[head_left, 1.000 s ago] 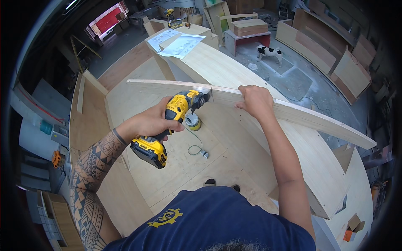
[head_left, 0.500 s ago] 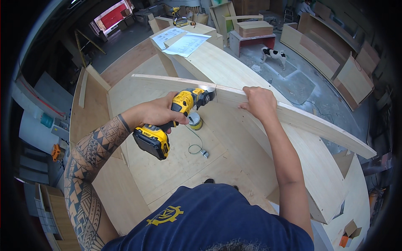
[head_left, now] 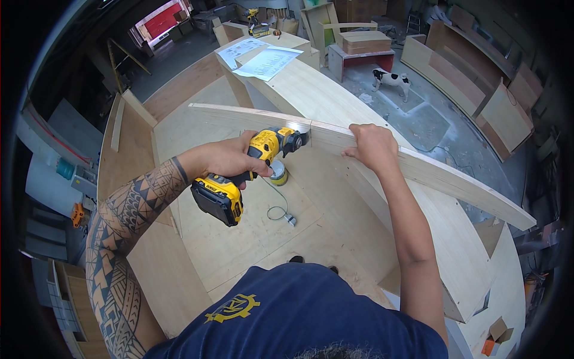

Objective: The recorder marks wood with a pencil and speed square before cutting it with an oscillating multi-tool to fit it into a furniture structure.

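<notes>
**plyhead:** While we're looking down through the head camera, our left hand (head_left: 224,158) is wrapped tight round the grip of the yellow-and-black cordless drill (head_left: 251,167), fingers fully closed on it. Its nose is pressed against the near face of the long plywood strip (head_left: 418,170), close to where two lengths seem to meet. The drill lies roughly level, we'd guess so the bit goes in square to the face.

**benchrat:** And the other hand?

**plyhead:** Our right hand (head_left: 373,146) is hooked over the top edge of that strip just right of the drill — fingers curled over the far side, clamped on the wood. Looks like it's there to keep the strip upright and stop it flexing away under the push. It stands on edge across the big curved plywood shell (head_left: 197,239) we're standing inside.

**benchrat:** What's lying on the floor?

**plyhead:** Right below the drill there's a small round tin (head_left: 278,175) with a pale lid, and near it a loop of thin wire or cord (head_left: 278,209) ending in a little plug-like piece. Can't tell what it is.

**benchrat:** Beyond the strip?

**plyhead:** Some paper sheets (head_left: 263,60) sit on a curved wooden top, well out of the way, with a second drill (head_left: 257,27) further back. A small black-and-white dog (head_left: 391,81) stands on the dusty concrete floor to the right, well apart from us.
</notes>
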The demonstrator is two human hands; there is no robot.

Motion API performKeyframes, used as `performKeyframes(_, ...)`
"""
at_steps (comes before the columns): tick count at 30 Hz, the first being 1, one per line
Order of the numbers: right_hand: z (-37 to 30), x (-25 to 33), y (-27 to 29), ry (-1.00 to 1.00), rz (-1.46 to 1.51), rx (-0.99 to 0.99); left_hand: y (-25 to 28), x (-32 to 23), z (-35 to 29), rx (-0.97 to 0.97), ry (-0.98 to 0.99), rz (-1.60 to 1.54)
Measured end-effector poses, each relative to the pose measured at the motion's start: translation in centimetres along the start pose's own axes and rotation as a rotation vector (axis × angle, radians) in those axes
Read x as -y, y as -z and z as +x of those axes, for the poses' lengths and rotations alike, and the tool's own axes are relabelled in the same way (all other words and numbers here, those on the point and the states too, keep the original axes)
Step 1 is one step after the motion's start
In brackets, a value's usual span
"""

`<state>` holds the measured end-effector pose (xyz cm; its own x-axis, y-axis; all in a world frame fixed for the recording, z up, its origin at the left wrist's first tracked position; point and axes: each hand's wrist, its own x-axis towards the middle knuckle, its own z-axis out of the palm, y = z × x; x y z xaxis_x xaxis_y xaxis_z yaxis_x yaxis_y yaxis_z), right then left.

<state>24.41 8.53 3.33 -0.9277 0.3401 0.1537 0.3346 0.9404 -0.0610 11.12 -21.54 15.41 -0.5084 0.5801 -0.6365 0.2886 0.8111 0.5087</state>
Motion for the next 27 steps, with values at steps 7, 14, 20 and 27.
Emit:
performKeyframes(7, 0.5, -0.2, -0.1, 0.004, 0.009, -0.013, 0.0, 0.1, 0.4, 0.009, -0.002, 0.000)
performKeyframes(14, 0.7, -0.1, 0.1, 0.003, 0.013, -0.001, -0.1, 0.6, 0.9, 0.012, 0.005, 0.001)
performKeyframes(20, 0.8, 0.0, 0.4, 0.004, 0.004, 0.005, -0.1, 0.7, 1.1, 0.010, 0.014, -0.003)
performKeyframes(27, 0.6, 0.1, 0.7, 0.006, -0.006, 0.014, -0.2, 0.9, 1.4, 0.018, 0.014, -0.005)
